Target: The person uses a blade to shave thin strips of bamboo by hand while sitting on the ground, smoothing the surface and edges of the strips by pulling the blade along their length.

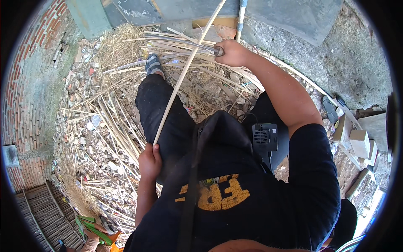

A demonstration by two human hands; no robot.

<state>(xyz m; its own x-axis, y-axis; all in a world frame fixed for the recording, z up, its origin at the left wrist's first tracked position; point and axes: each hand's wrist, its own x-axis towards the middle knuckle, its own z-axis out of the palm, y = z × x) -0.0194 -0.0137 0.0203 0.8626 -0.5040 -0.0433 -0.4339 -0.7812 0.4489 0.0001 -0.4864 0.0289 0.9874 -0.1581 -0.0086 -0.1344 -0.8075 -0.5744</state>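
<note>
My left hand (150, 163) is closed around the lower end of a long pale bamboo strip (178, 86), beside my left thigh. The strip slants up and to the right, past the top of the view. Farther off, my right hand (233, 53) grips the round wooden handle of a knife (218, 51). Its long, narrow grey blade points left and crosses the strip; whether the two touch, I cannot tell. Behind the blade lies a pile of split bamboo strips (168, 46), which makes the blade's tip hard to pick out.
More bamboo strips (119, 122) lie on the rubble floor at my left. Dry shavings (119, 48) are heaped near my left foot. A brick wall (27, 105) stands left, a rough concrete wall (340, 67) right. Another person's leg (90, 241) shows at the lower left.
</note>
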